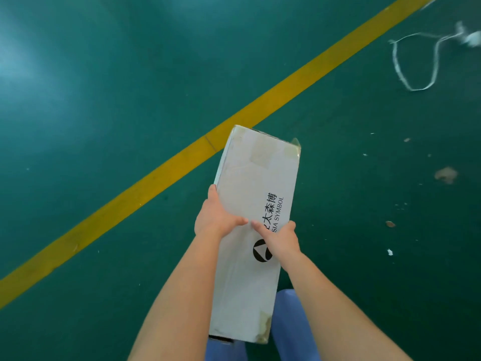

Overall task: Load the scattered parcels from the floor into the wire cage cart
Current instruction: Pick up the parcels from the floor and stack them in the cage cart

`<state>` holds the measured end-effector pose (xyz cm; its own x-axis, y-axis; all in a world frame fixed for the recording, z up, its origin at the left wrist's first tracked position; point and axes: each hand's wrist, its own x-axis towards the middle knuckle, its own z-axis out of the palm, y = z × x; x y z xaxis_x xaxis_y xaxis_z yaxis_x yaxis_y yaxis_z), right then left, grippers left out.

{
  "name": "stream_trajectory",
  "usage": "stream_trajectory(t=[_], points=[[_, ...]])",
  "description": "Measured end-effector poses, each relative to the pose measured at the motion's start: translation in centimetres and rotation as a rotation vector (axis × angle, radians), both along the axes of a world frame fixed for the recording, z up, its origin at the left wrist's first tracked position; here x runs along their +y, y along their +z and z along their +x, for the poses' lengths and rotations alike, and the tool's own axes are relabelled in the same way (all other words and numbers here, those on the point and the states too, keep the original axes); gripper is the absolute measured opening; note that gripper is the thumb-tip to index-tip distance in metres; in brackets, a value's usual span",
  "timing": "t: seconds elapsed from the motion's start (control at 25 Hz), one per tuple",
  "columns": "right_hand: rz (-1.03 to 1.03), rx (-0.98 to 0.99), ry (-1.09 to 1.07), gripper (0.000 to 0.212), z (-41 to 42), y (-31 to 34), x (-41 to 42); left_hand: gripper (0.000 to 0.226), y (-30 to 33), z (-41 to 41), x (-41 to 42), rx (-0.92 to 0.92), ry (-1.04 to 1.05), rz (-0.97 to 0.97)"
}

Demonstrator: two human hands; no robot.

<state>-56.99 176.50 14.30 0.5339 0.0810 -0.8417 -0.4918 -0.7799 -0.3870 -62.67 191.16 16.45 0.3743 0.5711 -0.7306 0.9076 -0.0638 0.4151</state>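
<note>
The long white carton (256,225) is held up off the green floor (104,100), lengthwise away from the person, its far end over the yellow floor line (161,168). The left hand (216,217) grips the carton's left edge, thumb laid across the top face and fingers wrapped down the side; the right hand (281,238) clasps the right edge the same way, thumb on top. Both hands sit close together near the carton's middle, so a long unsupported length reaches forward; if the contents are heavy or shift, I judge the far end could dip and the smooth face slide out of the grip. Peeling tape at the far corner and a scuffed, stained near corner suggest a flap could open in handling. A loose white strap (416,63) loops on the floor ahead to the right and could snag a foot. The wire cage cart is not in view. Printed on the carton: a black round logo, Chinese characters ending "太森博", and "SIA SYMBOL", its first letters hidden under the right hand.
</note>
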Motion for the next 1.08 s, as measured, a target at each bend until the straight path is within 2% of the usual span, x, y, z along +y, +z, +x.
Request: stream_trajectory(t=[0.2,0.4,0.52,0.64,0.76,0.84,1.08], points=[[-0.044,-0.129,-0.004,0.074,4.3,11.7,-4.5,0.105,11.1,4.9,-4.3,-0.035,-0.115,0.068],[-0.087,-0.298,-0.121,0.067,7.0,24.3,-12.8,0.100,22.4,8.9,-11.5,-0.233,-0.209,0.008],[-0.109,-0.396,-0.246,0.062,7.3,31.2,-19.5,0.100,28.9,10.8,-17.1,-0.356,-0.325,-0.045],[-0.114,-0.466,-0.468,0.067,6.2,36.8,-26.8,0.088,34.5,11.4,-24.2,-0.473,-0.493,-0.100],[-0.126,-0.535,-0.681,0.077,3.9,41.1,-34.3,0.073,38.7,11.2,-31.9,-0.598,-0.665,-0.134],[-0.122,-0.575,-0.771,0.074,2.1,43.2,-39.8,0.073,40.5,11.0,-37.6,-0.647,-0.740,-0.175],[-0.126,-0.615,-1.045,0.066,-3.1,45.3,-55.8,0.075,42.1,10.3,-55.6,-0.628,-0.887,-0.339]])
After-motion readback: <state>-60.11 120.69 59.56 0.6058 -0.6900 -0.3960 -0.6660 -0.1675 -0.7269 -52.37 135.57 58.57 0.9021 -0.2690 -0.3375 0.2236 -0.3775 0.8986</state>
